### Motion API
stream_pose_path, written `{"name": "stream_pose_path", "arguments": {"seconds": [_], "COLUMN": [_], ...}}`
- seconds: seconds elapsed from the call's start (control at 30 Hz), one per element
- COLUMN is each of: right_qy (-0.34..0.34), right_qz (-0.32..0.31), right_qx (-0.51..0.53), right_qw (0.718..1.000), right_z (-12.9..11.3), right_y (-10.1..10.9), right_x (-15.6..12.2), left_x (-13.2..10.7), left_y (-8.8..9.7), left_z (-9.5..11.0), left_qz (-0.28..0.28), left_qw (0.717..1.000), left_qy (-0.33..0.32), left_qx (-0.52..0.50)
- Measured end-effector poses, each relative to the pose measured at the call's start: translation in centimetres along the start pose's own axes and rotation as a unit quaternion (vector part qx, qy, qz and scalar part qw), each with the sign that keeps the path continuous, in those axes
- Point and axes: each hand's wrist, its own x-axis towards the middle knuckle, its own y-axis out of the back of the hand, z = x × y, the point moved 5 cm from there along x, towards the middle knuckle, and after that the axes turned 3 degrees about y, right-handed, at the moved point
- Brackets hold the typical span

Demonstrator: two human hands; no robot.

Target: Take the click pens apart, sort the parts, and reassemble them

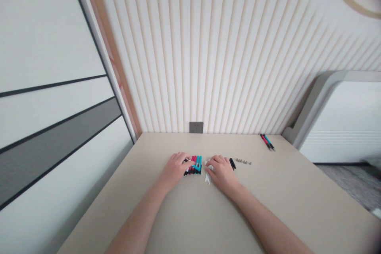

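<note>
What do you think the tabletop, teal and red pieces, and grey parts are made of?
The tabletop looks like matte beige laminate, no grain showing. The teal and red pieces seem plastic, from their saturated colour. The grey parts may be metal, but are too small to tell.

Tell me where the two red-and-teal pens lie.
In the head view, the two pens lie near the far right corner of the table, beyond the small grey metal parts.

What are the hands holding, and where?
The left hand is on pink and teal plastic pieces, the right hand on white strips; whether either grips cannot be told.
</note>
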Motion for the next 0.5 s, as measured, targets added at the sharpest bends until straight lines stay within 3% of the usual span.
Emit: {"name": "stream_pose_path", "arguments": {"seconds": [0.23, 0.5], "right_qy": [-0.003, -0.004], "right_qz": [-0.008, -0.012], "right_qx": [0.003, 0.027], "right_qw": [1.000, 1.000], "right_z": [0.06, -0.03], "right_y": [0.05, -0.16], "right_x": [0.03, 0.02], "left_x": [0.09, 0.02], "left_y": [0.11, -0.15], "left_z": [0.29, -0.10], "left_qz": [-0.007, -0.002], "left_qw": [1.000, 0.998], "left_qy": [0.000, 0.035], "left_qx": [0.009, -0.056]}}
